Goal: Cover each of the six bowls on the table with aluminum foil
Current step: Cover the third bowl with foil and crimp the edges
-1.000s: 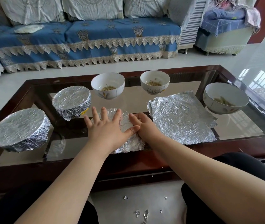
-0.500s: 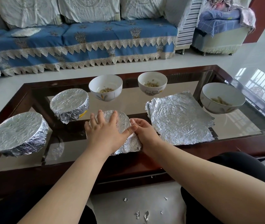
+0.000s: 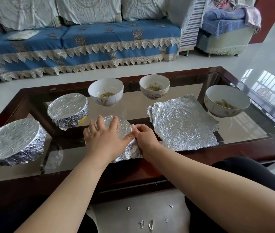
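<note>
A bowl wrapped in foil [image 3: 122, 127] sits at the near middle of the glass table. My left hand [image 3: 104, 140] presses down on its top with spread fingers. My right hand [image 3: 146, 138] has its fingers curled against the foil at the bowl's right rim and side. Two more foil-covered bowls stand to the left, one near [image 3: 14, 140] and one farther back [image 3: 67, 108]. Three uncovered white bowls with some food in them stand at the back middle [image 3: 105, 91], the back right [image 3: 154, 86] and the far right [image 3: 226, 100]. Flat foil sheets [image 3: 183, 123] lie right of my hands.
The table has a dark wooden frame [image 3: 150, 170] around the glass. Small foil scraps [image 3: 146, 224] lie on the floor between my knees. A blue-covered sofa [image 3: 83, 44] stands beyond the table, and an armchair [image 3: 225, 31] at the back right.
My left hand has slid a little toward me, so more of the foil top shows beyond its fingers. My right hand stays at the bowl's right rim.
</note>
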{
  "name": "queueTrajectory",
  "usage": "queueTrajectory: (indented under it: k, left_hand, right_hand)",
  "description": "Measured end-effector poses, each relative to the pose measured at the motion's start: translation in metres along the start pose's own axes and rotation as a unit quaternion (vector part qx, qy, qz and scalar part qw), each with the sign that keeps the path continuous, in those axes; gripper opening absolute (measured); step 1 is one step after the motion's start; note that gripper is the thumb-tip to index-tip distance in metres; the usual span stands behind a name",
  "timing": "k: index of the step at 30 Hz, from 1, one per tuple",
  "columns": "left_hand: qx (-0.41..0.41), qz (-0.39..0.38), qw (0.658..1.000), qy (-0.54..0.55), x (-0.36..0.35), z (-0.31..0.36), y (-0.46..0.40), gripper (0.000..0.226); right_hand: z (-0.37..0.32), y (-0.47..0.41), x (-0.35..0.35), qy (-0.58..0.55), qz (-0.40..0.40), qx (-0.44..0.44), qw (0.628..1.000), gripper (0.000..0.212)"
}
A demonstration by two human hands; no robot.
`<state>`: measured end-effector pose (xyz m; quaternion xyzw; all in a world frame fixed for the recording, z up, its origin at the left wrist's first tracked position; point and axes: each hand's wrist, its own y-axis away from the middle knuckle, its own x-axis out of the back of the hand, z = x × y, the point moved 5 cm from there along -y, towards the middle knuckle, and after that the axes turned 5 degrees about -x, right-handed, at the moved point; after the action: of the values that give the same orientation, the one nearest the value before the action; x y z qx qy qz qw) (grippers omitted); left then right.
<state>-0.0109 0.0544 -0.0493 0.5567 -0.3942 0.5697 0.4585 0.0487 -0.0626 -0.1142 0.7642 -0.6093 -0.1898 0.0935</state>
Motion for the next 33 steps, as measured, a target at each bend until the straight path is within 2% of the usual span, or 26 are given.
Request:
queueTrajectory:
  k: [4, 7, 9, 12, 17, 19, 22, 25, 28, 33]
  left_hand:
    - [-0.001, -0.003, 1.000, 0.002, 0.000, 0.001, 0.000, 0.115]
    - [-0.003, -0.015, 1.000, 0.007, 0.000, 0.002, -0.001, 0.115]
    - [-0.002, -0.019, 1.000, 0.006, 0.000, 0.003, -0.001, 0.112]
    - [0.008, -0.028, 1.000, 0.000, 0.000, 0.003, -0.001, 0.103]
    - [0.005, -0.035, 0.999, 0.005, 0.009, -0.002, -0.003, 0.077]
    - [0.005, -0.025, 0.999, -0.029, 0.013, -0.004, -0.001, 0.070]
    - [0.004, -0.008, 0.997, -0.074, 0.010, -0.004, 0.002, 0.076]
    - [-0.018, -0.004, 0.998, -0.061, 0.005, -0.005, -0.003, 0.082]
    - [-0.065, -0.004, 0.998, -0.023, -0.001, -0.004, -0.008, 0.068]
    - [-0.070, -0.023, 0.997, 0.007, -0.007, -0.005, -0.012, 0.060]
  right_hand:
    - [-0.010, -0.001, 0.001, 0.034, 0.018, 0.060, 0.997, 0.009]
    - [-0.022, 0.004, 0.002, 0.131, 0.030, 0.127, 0.983, 0.019]
    - [-0.027, 0.009, 0.002, 0.156, 0.035, 0.153, 0.975, 0.020]
    - [-0.032, 0.014, 0.008, 0.132, 0.036, 0.148, 0.979, 0.008]
    - [-0.020, 0.028, 0.005, 0.200, 0.000, 0.154, 0.968, 0.029]
    - [-0.013, 0.028, 0.003, 0.231, -0.005, 0.161, 0.960, 0.027]
    - [-0.010, 0.027, 0.001, 0.251, -0.012, 0.158, 0.955, 0.021]
    - [-0.010, 0.027, -0.002, 0.262, -0.010, 0.156, 0.952, 0.015]
    - [-0.012, 0.026, 0.000, 0.294, 0.007, 0.159, 0.943, 0.015]
    - [-0.011, 0.029, 0.000, 0.287, 0.013, 0.168, 0.943, 0.024]
